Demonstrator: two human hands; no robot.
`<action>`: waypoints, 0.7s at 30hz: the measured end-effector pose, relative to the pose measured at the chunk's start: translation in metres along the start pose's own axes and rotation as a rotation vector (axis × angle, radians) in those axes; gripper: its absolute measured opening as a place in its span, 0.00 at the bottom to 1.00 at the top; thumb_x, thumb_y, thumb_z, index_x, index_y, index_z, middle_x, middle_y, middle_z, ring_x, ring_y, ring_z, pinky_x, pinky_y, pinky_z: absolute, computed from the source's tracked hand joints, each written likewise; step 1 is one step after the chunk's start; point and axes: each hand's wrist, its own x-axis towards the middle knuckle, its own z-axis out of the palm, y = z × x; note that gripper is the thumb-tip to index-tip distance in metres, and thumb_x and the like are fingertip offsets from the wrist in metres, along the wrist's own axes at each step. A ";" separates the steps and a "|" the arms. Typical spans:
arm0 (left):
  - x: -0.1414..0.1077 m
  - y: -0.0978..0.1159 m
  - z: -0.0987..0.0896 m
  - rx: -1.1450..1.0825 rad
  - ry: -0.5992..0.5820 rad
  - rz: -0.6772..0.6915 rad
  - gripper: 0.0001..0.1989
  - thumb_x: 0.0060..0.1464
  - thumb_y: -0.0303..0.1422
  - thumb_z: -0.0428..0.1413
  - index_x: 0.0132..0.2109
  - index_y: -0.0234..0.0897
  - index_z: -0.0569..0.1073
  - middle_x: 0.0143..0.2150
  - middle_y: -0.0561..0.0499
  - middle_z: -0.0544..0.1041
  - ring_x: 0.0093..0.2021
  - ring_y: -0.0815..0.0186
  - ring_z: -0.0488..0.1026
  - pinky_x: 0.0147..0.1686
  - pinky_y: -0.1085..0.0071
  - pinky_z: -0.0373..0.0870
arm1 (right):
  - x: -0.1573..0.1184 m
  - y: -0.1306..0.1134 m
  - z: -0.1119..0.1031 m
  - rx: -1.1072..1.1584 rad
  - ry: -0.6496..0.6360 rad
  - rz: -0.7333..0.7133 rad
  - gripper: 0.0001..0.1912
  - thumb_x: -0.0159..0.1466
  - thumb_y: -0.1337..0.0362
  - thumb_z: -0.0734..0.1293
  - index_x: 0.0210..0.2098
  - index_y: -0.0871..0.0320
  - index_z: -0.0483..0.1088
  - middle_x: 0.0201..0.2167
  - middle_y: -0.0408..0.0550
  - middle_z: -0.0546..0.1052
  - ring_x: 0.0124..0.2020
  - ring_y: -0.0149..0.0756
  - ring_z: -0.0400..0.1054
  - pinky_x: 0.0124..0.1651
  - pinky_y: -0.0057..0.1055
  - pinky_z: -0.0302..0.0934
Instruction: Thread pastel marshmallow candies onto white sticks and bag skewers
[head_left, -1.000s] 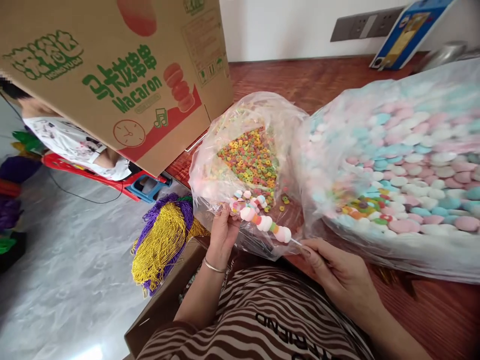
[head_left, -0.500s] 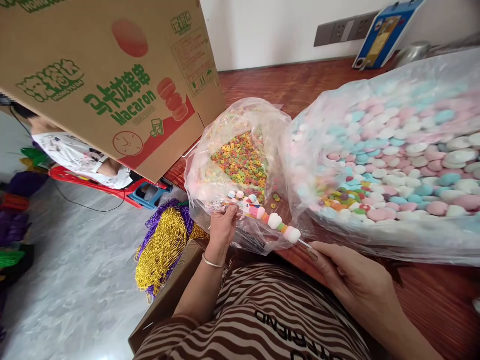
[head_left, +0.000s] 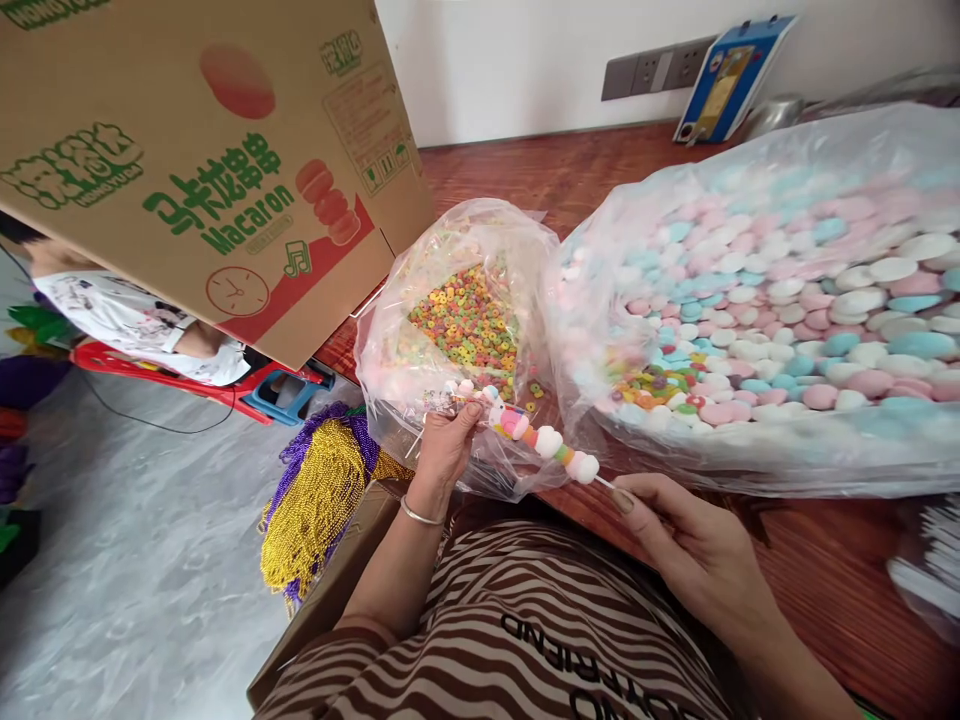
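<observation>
A skewer of candies (head_left: 549,442), with white, pink, green and orange pieces, slants between my hands. My right hand (head_left: 671,530) pinches the bare white stick at its lower right end. At the upper left end, my left hand (head_left: 448,445) is closed on the skewer's top, beside a decorated piece and what looks like printed clear wrapping. Behind my left hand stands an open clear bag of small colourful rings (head_left: 472,325). To its right lies a large clear bag of pink, white and blue candies (head_left: 795,330), with some coloured rings among them.
A large cardboard box (head_left: 255,180) stands at the left of the red wooden table (head_left: 510,165). A blue device (head_left: 733,80) is near the wall. White sticks (head_left: 937,560) lie at right. Gold beads (head_left: 315,505) hang left; a person (head_left: 142,320) sits beyond.
The view has shifted slightly to the right, bringing the white sticks at the right edge into sight. Both hands keep their hold on the skewer.
</observation>
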 end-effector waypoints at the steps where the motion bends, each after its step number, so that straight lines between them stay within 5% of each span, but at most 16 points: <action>1: 0.001 -0.002 0.000 0.002 -0.011 0.010 0.22 0.22 0.39 0.78 0.23 0.33 0.77 0.22 0.55 0.76 0.23 0.74 0.70 0.26 0.76 0.69 | 0.000 -0.001 0.000 0.032 -0.035 0.038 0.09 0.70 0.60 0.64 0.38 0.52 0.76 0.27 0.41 0.80 0.25 0.33 0.73 0.27 0.25 0.66; 7: 0.003 -0.011 -0.003 0.053 -0.071 0.028 0.22 0.26 0.40 0.78 0.27 0.35 0.79 0.23 0.56 0.76 0.24 0.73 0.70 0.27 0.76 0.67 | -0.006 -0.001 0.007 0.137 -0.055 0.148 0.15 0.73 0.59 0.61 0.33 0.55 0.73 0.26 0.42 0.76 0.26 0.31 0.70 0.26 0.24 0.63; 14: 0.001 -0.005 0.000 0.196 -0.090 -0.053 0.18 0.37 0.39 0.76 0.31 0.33 0.80 0.26 0.54 0.76 0.25 0.73 0.70 0.25 0.77 0.66 | -0.007 0.004 0.019 -0.058 0.155 -0.065 0.04 0.69 0.66 0.66 0.38 0.54 0.73 0.29 0.42 0.79 0.27 0.31 0.72 0.31 0.25 0.64; 21: -0.004 -0.002 0.020 -0.050 -0.267 -0.039 0.14 0.41 0.28 0.72 0.37 0.36 0.79 0.42 0.48 0.81 0.45 0.62 0.79 0.50 0.66 0.75 | -0.013 0.006 0.026 0.207 0.015 0.163 0.14 0.73 0.58 0.62 0.33 0.55 0.72 0.21 0.39 0.69 0.21 0.28 0.60 0.24 0.26 0.54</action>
